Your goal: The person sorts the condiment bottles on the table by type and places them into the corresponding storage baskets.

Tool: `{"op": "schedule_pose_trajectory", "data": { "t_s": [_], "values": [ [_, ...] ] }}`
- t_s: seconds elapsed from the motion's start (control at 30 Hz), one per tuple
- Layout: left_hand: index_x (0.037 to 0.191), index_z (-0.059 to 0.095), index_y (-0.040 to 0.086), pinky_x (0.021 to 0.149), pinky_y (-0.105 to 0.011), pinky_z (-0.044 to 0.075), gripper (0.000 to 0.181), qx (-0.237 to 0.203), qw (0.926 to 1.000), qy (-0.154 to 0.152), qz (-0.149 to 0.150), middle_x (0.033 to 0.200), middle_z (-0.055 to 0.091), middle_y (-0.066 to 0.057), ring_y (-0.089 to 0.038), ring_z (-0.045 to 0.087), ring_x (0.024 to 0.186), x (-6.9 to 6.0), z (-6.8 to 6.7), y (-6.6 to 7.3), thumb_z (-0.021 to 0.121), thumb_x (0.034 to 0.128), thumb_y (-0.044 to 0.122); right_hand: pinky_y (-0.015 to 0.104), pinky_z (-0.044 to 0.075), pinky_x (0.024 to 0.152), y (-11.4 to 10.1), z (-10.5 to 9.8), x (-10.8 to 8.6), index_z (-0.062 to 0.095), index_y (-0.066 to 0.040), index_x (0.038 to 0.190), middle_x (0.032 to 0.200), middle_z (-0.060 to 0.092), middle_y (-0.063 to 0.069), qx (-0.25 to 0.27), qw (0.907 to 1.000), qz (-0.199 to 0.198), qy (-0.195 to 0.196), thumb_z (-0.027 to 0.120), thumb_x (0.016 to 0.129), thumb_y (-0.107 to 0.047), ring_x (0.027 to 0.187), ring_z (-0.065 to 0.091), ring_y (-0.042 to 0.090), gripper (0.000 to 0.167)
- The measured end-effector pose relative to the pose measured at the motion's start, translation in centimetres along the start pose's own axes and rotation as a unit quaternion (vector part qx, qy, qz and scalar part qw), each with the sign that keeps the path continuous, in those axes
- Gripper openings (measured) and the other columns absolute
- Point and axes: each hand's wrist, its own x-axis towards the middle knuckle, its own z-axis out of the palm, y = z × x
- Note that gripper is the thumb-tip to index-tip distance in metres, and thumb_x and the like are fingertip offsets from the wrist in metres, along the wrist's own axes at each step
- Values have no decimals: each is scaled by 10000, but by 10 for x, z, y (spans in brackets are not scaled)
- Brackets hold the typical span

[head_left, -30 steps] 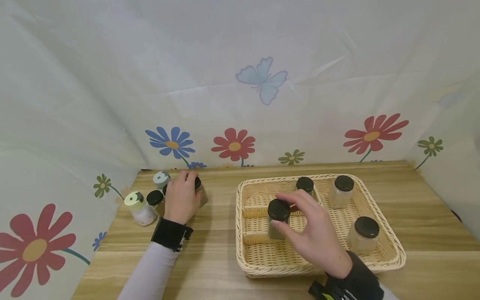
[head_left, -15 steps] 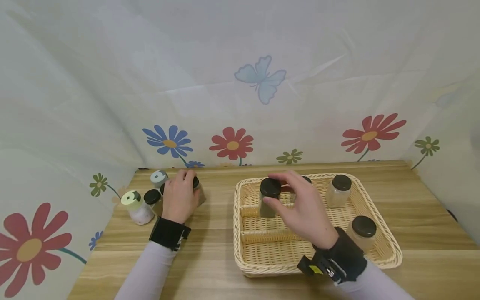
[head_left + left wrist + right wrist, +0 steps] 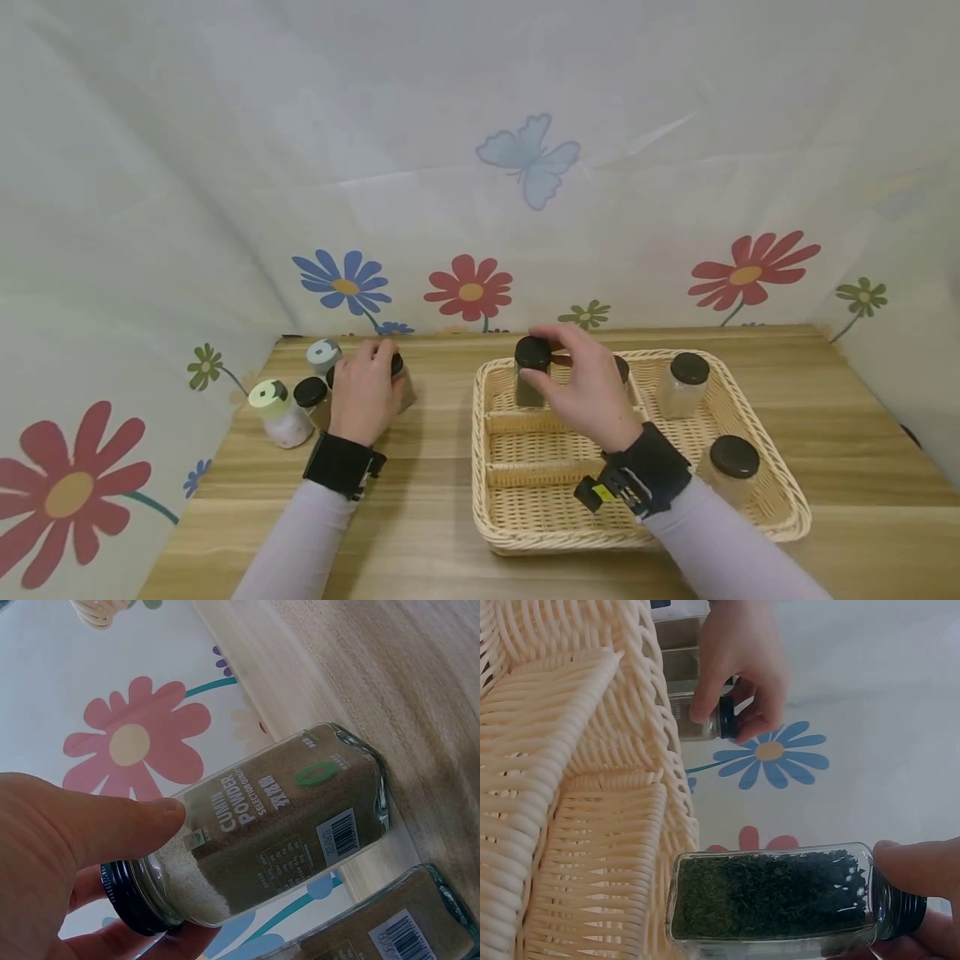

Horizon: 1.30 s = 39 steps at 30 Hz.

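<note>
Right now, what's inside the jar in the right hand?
Dark green flakes show through the clear side of the jar. Anything under its black lid is covered from view.

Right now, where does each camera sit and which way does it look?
Head: on the head, facing forward and down to the wicker basket; shows the left hand, the right hand and both sleeves.
Left wrist: on that wrist, facing the cumin jar; only the left hand shows.
Right wrist: on that wrist, facing the jar of green flakes; both hands show.
Head and right wrist both see the basket and both hands.
</note>
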Motion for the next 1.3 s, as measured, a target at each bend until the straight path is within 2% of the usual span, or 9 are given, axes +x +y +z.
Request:
{"op": "schedule_pose_trajectory", "data": {
  "t_s": [0.2, 0.6, 0.8, 0.9, 1.07, 1.3],
  "values": [
    [1196, 634, 75, 931, -596, 497, 454, -38, 10000, 20, 33, 1150, 681, -191, -446, 678, 1035, 3, 0, 1, 872, 816, 145, 409, 593, 970, 7, 11, 6, 632, -32, 1328, 1236, 674, 144, 192, 9996, 144, -132, 831, 861, -60, 1152, 665, 301, 508],
    [1233, 612, 67, 1050, -591, 456, 506, -92, 9999, -65, 31, 1167, 695, -198, -409, 679, 1086, 2, -3, -3, 874, 816, 184, 427, 599, 956, 22, 35, 6, 656, -25, 1296, 1216, 699, 154, -75, 9984, 296, -470, 864, 828, -74, 1110, 702, 311, 515],
    [1284, 609, 50, 1069, -610, 442, 594, -18, 10000, -21, 37, 1200, 706, -211, -410, 684, 1109, 1, -2, -7, 895, 796, 229, 389, 596, 962, 24, 39, 2, 655, -54, 1306, 1224, 693, 122, -140, 9975, 440, -535, 860, 840, -94, 1122, 701, 287, 511],
    [1281, 609, 39, 1073, -610, 441, 610, 21, 10000, -20, 26, 1191, 712, -214, -409, 688, 1103, 1, -2, -8, 902, 786, 243, 377, 599, 955, 25, 40, 2, 659, -55, 1304, 1225, 696, 119, -132, 9979, 384, -497, 861, 839, -92, 1122, 705, 284, 508],
    [1272, 606, 20, 1082, -601, 429, 626, 85, 9999, -108, -103, 1188, 715, -220, -420, 687, 1097, 1, -4, -8, 905, 778, 263, 358, 601, 953, 25, 42, 2, 662, -41, 1299, 1225, 699, 128, -22, 9986, 246, -461, 856, 840, -73, 1123, 702, 282, 500],
    [1293, 595, 18, 1067, -600, 428, 651, 213, 9993, -247, -198, 1158, 732, -235, -454, 668, 1098, 0, -3, -9, 895, 788, 298, 364, 602, 953, 25, 43, 2, 661, -44, 1300, 1215, 700, 125, -26, 9984, 316, -466, 853, 845, -78, 1125, 699, 281, 495]
  ]
}}
